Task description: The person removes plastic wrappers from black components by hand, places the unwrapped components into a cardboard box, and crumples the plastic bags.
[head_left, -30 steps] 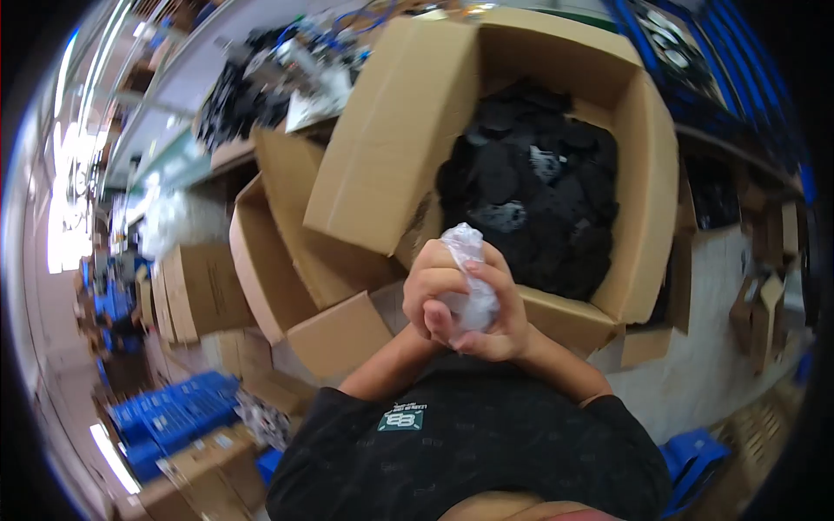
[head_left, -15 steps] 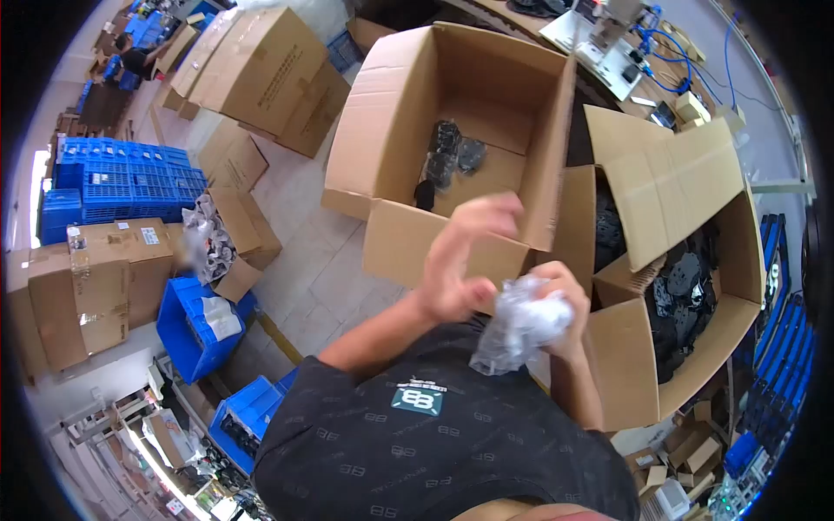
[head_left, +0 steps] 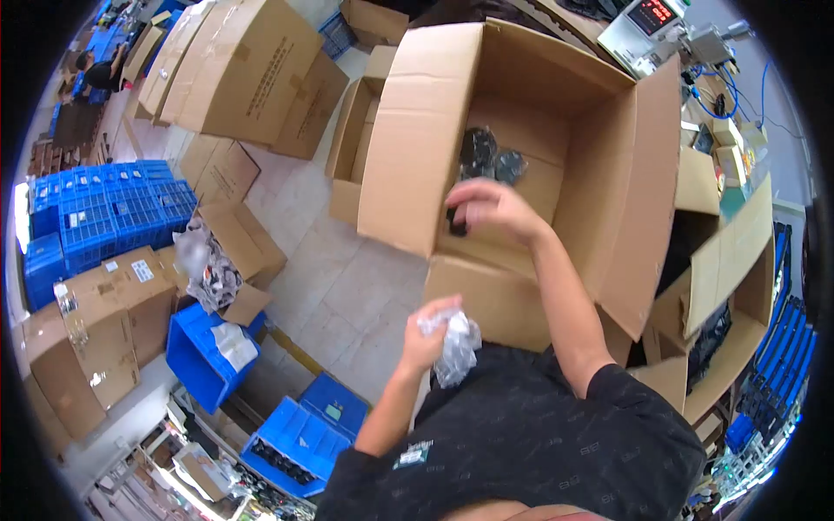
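Note:
My left hand (head_left: 426,337) is closed around a crumpled clear plastic bag (head_left: 458,352) in front of my body. What the bag holds, if anything, I cannot make out. My right hand (head_left: 493,208) reaches over the near left side of a large open cardboard box (head_left: 599,165), its fingers bent and apart. Just under those fingertips shows a small black item (head_left: 456,224), partly hidden by the hand. Deeper in the box lie dark parts in clear plastic (head_left: 478,154), with another wrapped dark piece (head_left: 510,165) beside them.
On the right, another open carton (head_left: 730,347) holds black parts. Blue crates (head_left: 113,208) are stacked at the left, with blue bins (head_left: 204,356) lower down. Tall cartons (head_left: 243,74) stand behind. A bench device with a red display (head_left: 651,16) sits at the back right.
The plastic bag has passed from my right hand to my left. My right hand has moved forward over the large box, and the left has drawn back. The view has shifted.

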A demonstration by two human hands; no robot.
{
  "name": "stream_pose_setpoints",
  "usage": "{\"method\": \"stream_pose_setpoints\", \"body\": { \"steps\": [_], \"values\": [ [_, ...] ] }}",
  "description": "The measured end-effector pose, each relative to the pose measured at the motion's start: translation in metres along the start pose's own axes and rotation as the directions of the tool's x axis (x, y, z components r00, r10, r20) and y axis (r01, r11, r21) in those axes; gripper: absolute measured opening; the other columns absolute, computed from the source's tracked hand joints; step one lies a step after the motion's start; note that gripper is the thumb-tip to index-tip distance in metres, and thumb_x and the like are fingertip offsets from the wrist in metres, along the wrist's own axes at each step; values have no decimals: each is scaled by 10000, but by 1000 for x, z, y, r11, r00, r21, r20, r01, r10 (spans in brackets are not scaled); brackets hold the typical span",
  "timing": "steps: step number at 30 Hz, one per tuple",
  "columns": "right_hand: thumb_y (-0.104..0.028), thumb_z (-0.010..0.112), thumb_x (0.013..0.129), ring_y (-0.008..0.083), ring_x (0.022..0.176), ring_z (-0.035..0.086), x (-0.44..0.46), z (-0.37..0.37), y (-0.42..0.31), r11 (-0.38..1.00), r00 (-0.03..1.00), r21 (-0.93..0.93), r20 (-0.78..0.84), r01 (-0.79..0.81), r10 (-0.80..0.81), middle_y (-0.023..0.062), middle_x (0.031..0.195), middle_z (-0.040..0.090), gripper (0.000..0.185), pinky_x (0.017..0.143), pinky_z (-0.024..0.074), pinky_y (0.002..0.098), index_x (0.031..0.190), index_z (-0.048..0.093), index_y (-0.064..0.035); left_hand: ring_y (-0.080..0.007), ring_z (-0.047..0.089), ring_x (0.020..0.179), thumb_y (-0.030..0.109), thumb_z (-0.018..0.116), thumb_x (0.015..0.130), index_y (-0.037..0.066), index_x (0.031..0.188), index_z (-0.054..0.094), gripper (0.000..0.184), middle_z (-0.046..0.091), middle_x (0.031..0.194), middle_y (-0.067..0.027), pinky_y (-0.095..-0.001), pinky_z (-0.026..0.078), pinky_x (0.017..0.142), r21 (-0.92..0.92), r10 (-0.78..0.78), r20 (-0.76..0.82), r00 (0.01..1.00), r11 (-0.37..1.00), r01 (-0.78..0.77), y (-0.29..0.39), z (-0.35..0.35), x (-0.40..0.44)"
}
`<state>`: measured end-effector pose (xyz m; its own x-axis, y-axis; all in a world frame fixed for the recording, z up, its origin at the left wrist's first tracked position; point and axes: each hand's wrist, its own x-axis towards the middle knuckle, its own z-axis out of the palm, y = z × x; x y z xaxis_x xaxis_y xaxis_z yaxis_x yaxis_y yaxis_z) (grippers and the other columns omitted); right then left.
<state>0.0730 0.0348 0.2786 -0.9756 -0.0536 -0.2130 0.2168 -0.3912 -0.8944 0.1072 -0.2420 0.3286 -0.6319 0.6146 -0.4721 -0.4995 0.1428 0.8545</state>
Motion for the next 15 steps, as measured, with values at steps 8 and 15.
{"method": "stream_pose_setpoints", "body": {
  "steps": [8, 15],
  "values": [
    [-396, 762, 725, 336, 1088, 598, 54, -234, 241, 453, 287, -143, -920, -880, 267, 203, 1187, 608, 629, 920, 464, 395, 1178, 570, -5, -234, 641, 731, 4, 671, 634, 82, 810, 680, 193, 656, 826, -107, -318, 512, 615, 661, 606, 202, 769, 495, -564, -10, 27, 103],
    [-309, 717, 735, 390, 1095, 572, 120, -229, 264, 712, 327, -246, -945, -658, -24, 278, 1182, 568, 634, 957, 436, 420, 1224, 493, 27, -174, 597, 679, 158, 670, 628, 130, 840, 666, 214, 649, 896, -55, -269, 489, 541, 607, 560, 497, 663, 322, -727, -25, 26, 134]
  ]
}}
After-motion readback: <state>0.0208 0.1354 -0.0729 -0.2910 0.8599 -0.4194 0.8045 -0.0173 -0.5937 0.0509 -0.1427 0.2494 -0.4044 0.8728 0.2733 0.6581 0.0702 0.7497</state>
